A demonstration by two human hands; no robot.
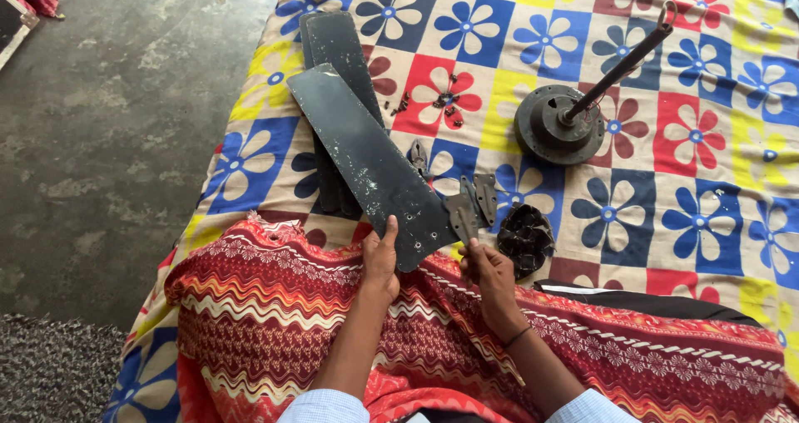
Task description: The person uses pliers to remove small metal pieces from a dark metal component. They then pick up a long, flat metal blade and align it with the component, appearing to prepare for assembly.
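1. Nearest, at the bottom of the frame, two forearms in light blue sleeves reach up over a red zigzag-patterned cloth [275, 323] draped across the person's lap.
2. The left hand [380, 261], at lower centre, is closed on the near end of a dark ceiling-fan blade [370, 165], thumb pressed on its top face beside the screw holes.
3. The right hand [489, 272], just right of it, pinches a grey metal blade bracket [463, 213] between its fingertips, right beside the blade's near end.
4. A second bracket [486, 197] lies touching the first, and a black crumpled bag-like lump [525, 238] sits just right of the hand.
5. The held blade slants up towards the upper left, crossing over two more blades [337, 44] stacked on the flower-print bedsheet [707, 223].
6. Small screws [449, 107] lie scattered on a red square near the middle.
7. Farther off, at upper right, the round fan motor housing [553, 128] rests with its downrod [624, 61] tilted towards the corner.
8. A grey concrete floor [108, 123] fills the left side.
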